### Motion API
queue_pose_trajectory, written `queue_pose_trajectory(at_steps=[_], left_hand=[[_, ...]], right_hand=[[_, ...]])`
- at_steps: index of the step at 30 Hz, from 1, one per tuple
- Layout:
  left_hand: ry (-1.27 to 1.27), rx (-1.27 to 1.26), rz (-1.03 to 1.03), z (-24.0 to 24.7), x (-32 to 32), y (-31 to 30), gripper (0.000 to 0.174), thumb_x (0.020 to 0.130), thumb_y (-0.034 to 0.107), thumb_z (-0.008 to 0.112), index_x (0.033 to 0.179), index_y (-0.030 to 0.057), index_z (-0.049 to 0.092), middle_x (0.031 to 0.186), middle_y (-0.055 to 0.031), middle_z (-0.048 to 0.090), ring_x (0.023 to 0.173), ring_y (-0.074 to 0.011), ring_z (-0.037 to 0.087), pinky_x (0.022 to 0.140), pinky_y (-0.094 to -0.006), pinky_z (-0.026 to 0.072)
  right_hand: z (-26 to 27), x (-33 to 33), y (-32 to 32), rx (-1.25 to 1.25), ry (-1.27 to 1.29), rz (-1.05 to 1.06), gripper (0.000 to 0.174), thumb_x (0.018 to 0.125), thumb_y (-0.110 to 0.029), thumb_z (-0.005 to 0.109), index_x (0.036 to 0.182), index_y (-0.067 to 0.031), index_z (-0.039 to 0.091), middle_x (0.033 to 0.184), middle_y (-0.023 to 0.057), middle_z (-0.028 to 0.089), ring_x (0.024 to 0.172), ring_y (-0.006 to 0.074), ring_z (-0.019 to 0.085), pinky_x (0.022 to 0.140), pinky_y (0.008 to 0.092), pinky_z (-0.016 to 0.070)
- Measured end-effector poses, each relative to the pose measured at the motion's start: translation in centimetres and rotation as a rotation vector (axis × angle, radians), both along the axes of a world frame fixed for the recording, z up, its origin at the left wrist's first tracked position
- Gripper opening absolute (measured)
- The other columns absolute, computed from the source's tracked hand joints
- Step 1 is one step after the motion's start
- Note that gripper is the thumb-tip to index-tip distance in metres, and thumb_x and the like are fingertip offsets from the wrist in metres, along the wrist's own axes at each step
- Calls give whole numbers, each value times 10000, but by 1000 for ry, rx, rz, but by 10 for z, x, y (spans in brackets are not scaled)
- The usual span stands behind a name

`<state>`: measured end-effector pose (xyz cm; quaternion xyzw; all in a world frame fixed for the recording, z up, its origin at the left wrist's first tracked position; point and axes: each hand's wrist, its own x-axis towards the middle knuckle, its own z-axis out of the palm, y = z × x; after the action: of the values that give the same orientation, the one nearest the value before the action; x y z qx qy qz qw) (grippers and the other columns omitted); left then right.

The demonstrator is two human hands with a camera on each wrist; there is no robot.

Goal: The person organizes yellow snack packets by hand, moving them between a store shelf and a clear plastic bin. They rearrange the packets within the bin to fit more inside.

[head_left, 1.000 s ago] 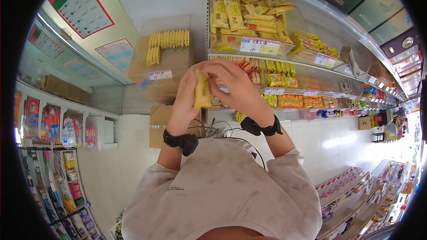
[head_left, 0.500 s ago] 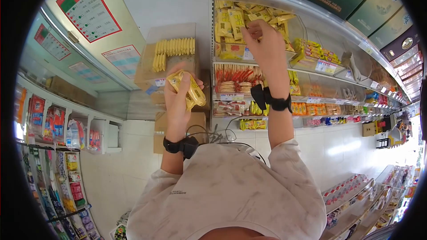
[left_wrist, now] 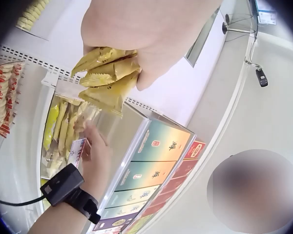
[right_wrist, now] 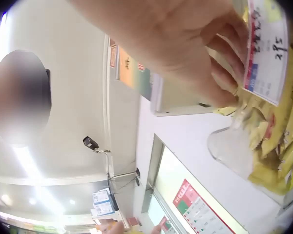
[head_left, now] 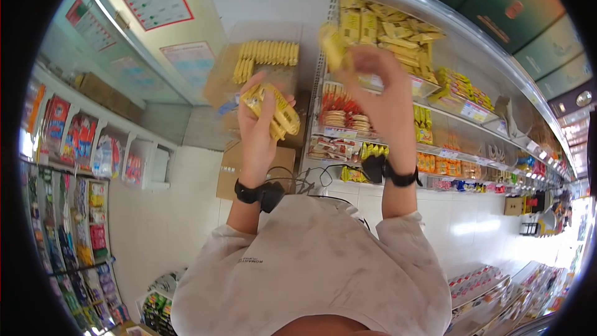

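My left hand [head_left: 257,134] grips a bunch of several yellow snack packets [head_left: 280,115], its thumb laid across them. From below, the left wrist view shows the ends of the packets [left_wrist: 110,80] poking out of the fist. My right hand [head_left: 385,84], raised by the upper shelf bin, pinches one more yellow packet [head_left: 333,46] at its fingertips, blurred in the head view. Loose yellow packets [head_left: 404,37] fill the clear bin behind it. In the right wrist view the fingers are partly hidden behind the bin's price tag [right_wrist: 268,53].
Left of the shelf, a box [head_left: 221,74] carries a neat row of yellow packets [head_left: 267,53]. Red-and-white snacks [head_left: 342,109] stand on the shelf below the bin. Green gift boxes [head_left: 510,12] line the top. Cables [head_left: 305,177] hang by the waist.
The hands have parted; the left keeps the packets. My right hand reached up to the bin and has come away leftward with a yellow packet. The head view has shifted.
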<state>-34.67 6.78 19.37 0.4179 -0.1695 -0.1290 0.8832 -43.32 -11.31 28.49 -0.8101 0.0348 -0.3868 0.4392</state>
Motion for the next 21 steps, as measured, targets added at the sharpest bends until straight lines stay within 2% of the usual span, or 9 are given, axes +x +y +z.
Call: queue_pose_trajectory(at_steps=[2, 5, 8, 11, 12, 15, 16, 18, 21], left_hand=[[-28, -30, 43, 4, 1, -4, 450, 1051, 254, 535, 1438, 48, 434, 1173, -121, 606, 1029, -191, 622, 883, -334, 538], [-22, -47, 17, -2, 3, -2, 464, 1058, 285, 520, 1446, 48, 425, 1226, -123, 591, 1080, -195, 606, 916, -338, 522], [-17, -161, -38, -13, 5, 3, 456, 1054, 273, 528, 1438, 47, 432, 1228, -116, 586, 1072, -193, 606, 909, -342, 524], [-17, 8, 24, -14, 4, 5, 449, 1045, 244, 540, 1432, 41, 437, 1196, -105, 593, 1047, -192, 608, 907, -334, 524], [2, 3, 10, -14, 5, 8, 447, 1033, 211, 556, 1431, 37, 447, 1167, -95, 594, 1015, -184, 612, 895, -324, 530], [74, -72, -53, -17, 10, 15, 445, 988, 89, 606, 1409, 35, 472, 1116, -74, 603, 998, -170, 630, 876, -318, 545], [70, -69, -31, -15, 9, 16, 448, 991, 89, 604, 1415, 38, 468, 1107, -74, 603, 963, -181, 644, 841, -322, 559], [27, -64, -61, -16, 8, 20, 455, 1002, 139, 600, 1425, 42, 464, 1140, -85, 597, 988, -172, 627, 876, -331, 556], [27, -66, -106, -17, 6, 22, 456, 1006, 150, 598, 1429, 48, 463, 1155, -94, 597, 1002, -178, 626, 897, -345, 556]], right_hand=[[-6, -11, 39, 101, 163, 193, 334, 797, -88, 795, 1089, -5, 657, 960, 122, 651, 885, 237, 671, 797, 338, 547], [-40, 0, 59, 50, 128, 224, 339, 805, -94, 796, 1103, -16, 656, 958, 115, 631, 869, 227, 662, 783, 325, 545], [-46, 1, 67, 52, 120, 193, 326, 815, -112, 790, 1103, -31, 658, 966, 116, 612, 854, 234, 653, 762, 337, 539], [-54, 1, 68, -27, 99, 219, 323, 826, -134, 782, 1109, -39, 658, 976, 126, 603, 844, 237, 648, 738, 346, 527], [-52, -1, 68, -67, 88, 202, 292, 833, -144, 774, 1080, -33, 665, 951, 125, 598, 844, 240, 644, 736, 358, 518], [-29, -11, 51, -69, 179, 221, 299, 829, -94, 781, 1107, -35, 689, 992, 91, 637, 860, 189, 643, 783, 320, 524], [-21, -12, 42, 7, 125, 108, 283, 824, -83, 776, 1090, -35, 694, 993, 91, 642, 853, 190, 641, 766, 325, 519], [-10, -9, -4, -212, -8, -100, 263, 823, -102, 757, 1060, -17, 683, 1050, 148, 645, 918, 319, 638, 837, 396, 505], [2, 5, -64, -547, 8, -440, 240, 814, -82, 730, 1040, -15, 689, 1057, 152, 651, 1021, 341, 610, 907, 429, 491]])
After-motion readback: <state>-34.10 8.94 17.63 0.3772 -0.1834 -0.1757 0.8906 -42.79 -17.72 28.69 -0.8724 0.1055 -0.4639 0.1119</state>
